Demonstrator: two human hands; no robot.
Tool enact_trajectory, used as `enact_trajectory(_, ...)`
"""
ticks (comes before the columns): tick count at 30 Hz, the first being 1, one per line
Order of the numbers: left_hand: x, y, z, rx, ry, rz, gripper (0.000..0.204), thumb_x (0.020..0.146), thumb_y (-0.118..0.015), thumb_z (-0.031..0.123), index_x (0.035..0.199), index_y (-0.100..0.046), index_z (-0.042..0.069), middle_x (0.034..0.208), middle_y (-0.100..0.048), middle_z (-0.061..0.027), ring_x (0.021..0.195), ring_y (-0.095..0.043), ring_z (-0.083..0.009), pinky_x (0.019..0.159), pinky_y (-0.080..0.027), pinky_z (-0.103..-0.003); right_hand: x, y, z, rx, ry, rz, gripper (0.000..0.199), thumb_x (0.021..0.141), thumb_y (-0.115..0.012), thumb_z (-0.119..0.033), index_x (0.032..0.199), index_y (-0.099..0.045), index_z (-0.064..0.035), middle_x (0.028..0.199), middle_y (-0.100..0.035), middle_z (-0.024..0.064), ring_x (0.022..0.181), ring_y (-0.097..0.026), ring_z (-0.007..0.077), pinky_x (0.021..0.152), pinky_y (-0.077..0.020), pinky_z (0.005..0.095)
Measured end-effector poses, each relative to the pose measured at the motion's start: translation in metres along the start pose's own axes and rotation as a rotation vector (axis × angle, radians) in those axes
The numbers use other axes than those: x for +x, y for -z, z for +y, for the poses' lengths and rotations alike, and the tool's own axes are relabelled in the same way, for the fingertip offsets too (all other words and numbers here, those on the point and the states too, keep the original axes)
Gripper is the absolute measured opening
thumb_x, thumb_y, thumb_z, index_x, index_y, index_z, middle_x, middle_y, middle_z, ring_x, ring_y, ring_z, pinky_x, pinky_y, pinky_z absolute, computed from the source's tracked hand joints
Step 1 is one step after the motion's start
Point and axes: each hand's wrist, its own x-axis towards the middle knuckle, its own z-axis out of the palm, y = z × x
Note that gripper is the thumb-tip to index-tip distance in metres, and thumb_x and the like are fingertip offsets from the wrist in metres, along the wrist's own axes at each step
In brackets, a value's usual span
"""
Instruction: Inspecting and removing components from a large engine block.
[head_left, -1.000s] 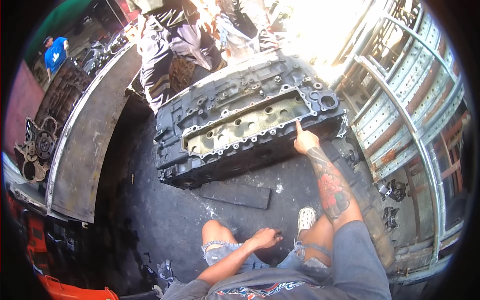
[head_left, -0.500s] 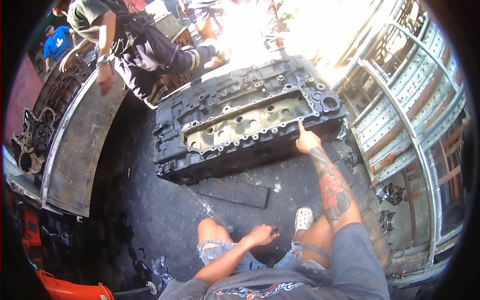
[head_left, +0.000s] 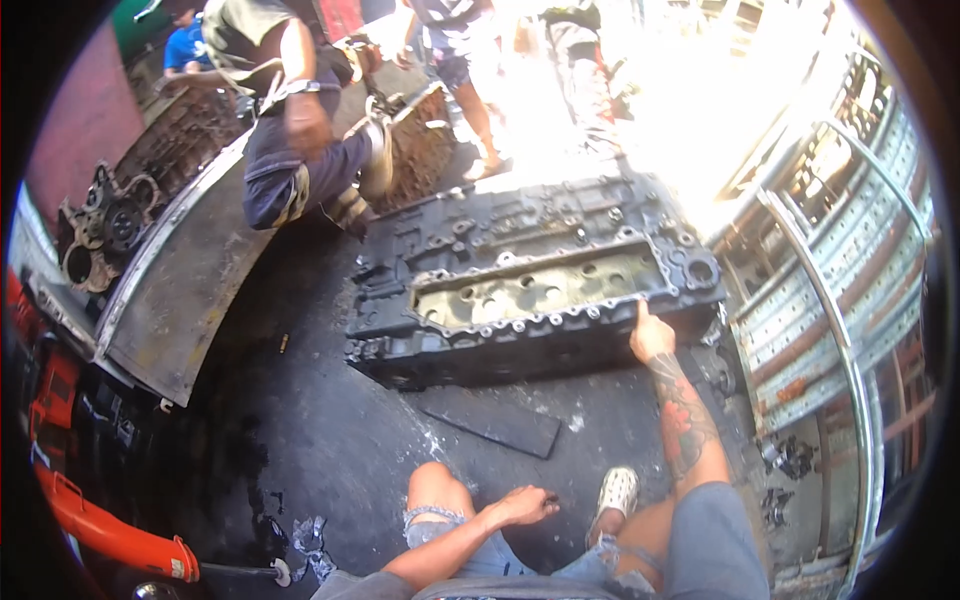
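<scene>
A large dark engine block (head_left: 560,345) lies on its side on the floor in front of me. Its upper face has a long opening (head_left: 520,295) with a pale interior and a scalloped, bolt-holed rim. My right hand (head_left: 652,336) points with a stretched index finger at the near rim, close to the opening's right end; the fingertip seems to touch it, and the other fingers are curled with nothing visible in them. My left hand (head_left: 524,506) hangs loosely over my lap, its fingers slightly bent and apart with dark tips, and no held object can be made out.
A dark flat slab (head_left: 500,425) lies before the block. Metal racking (head_left: 815,330) stands at the right. On the left are a metal panel (head_left: 185,290), engine parts (head_left: 115,220) and an orange tool (head_left: 120,535). A co-worker (head_left: 290,110) bends beyond the block; other people are farther back.
The view has swung left, so the block sits farther right and lower. My right finger stays at the opening's near rim. The co-worker's posture has shifted, and another person's legs now show behind the block.
</scene>
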Motion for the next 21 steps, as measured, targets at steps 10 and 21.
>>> enact_trajectory(10, -0.006, -0.012, -0.01, -0.051, 0.055, -0.026, 0.047, 0.097, -0.053, 0.04, 0.128, -0.06, 0.005, 0.122, -0.064, -0.0211, 0.121, -0.055, -0.0412, 0.104, -0.042, -0.047, 0.004, -0.013, -0.003, 0.091, 0.005, 0.18, 0.067, 0.083, -0.061, -0.015, 0.143, -0.036, -0.0031, 0.089, -0.067, 0.0235, 0.083, -0.067, 0.041, 0.076, -0.053, 0.0509)
enact_trajectory(21, -0.009, -0.001, -0.006, -0.03, 0.05, -0.02, 0.046, 0.095, -0.054, 0.038, 0.128, -0.06, 0.005, 0.116, -0.066, -0.0216, 0.113, -0.06, -0.0399, 0.098, -0.046, -0.047, -0.002, -0.018, 0.001, 0.2, 0.035, 0.261, 0.052, 0.085, -0.057, -0.015, 0.135, -0.049, -0.0079, 0.085, -0.068, 0.0204, 0.078, -0.067, 0.039, 0.073, -0.0528, 0.051)
